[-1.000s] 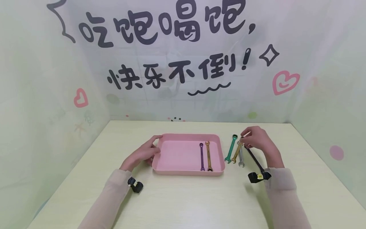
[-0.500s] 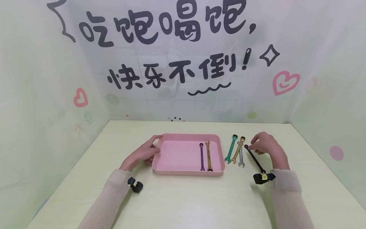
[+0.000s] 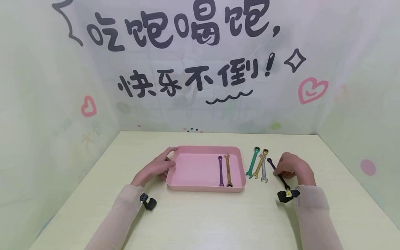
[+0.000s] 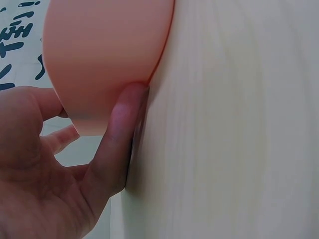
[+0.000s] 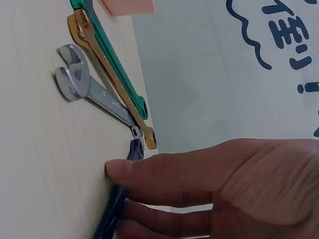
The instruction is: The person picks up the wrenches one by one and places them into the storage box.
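Note:
My left hand point(image 3: 157, 166) holds the pink tray point(image 3: 193, 169) by its left end. In the left wrist view the thumb lies on the tray's outer wall point(image 4: 112, 50) while other fingers reach over its rim. To the right of the tray, my right hand point(image 3: 293, 166) pinches a dark purple wrench point(image 5: 112, 211) near its middle; the thumb covers part of the shaft. This wrench lies slanted on the table, its ring end point(image 3: 270, 161) pointing away. Left of it are a silver wrench point(image 3: 263, 170), a gold wrench point(image 3: 260, 165) and a green wrench point(image 3: 252, 163).
Inside the tray, near its right wall, a purple wrench point(image 3: 221, 172) and a bronze-gold wrench point(image 3: 228, 172) lie side by side. The pale wooden table point(image 3: 206, 218) ends at a printed cloth backdrop point(image 3: 200, 118) behind and at both sides.
My right hand has left the gold wrench on the table, moved right and toward me, and taken hold of the dark purple wrench. My left hand has stayed on the tray.

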{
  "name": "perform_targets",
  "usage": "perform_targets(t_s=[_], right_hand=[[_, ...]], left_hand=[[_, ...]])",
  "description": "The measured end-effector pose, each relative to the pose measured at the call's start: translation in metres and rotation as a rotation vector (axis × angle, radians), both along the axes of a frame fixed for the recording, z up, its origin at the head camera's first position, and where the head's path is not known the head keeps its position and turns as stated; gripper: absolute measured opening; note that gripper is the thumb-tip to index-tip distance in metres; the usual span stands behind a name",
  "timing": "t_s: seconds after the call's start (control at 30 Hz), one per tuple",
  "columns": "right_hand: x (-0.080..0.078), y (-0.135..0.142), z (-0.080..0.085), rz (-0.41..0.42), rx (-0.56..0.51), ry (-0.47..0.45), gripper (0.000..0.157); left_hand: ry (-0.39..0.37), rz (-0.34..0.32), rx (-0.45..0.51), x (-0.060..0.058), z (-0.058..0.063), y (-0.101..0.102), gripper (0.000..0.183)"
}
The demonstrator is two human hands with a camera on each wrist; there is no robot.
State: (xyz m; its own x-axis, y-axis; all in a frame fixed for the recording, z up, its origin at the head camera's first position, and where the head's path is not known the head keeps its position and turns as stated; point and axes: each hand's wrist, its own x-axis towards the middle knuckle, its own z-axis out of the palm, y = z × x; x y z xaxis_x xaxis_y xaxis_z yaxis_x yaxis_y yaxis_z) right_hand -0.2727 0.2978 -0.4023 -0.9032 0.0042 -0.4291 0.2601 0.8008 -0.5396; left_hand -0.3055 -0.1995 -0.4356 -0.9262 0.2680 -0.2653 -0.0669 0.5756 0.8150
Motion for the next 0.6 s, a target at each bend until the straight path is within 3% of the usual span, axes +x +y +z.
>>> perform_targets(t_s=[0.6], right_hand=[[-0.0035, 0.0005, -0.0056, -0.002, 0.057, 0.038, 0.019]], left_hand=[[-0.002, -0.003, 0.003, -0.0004, -0.0003, -0.0003, 0.068]])
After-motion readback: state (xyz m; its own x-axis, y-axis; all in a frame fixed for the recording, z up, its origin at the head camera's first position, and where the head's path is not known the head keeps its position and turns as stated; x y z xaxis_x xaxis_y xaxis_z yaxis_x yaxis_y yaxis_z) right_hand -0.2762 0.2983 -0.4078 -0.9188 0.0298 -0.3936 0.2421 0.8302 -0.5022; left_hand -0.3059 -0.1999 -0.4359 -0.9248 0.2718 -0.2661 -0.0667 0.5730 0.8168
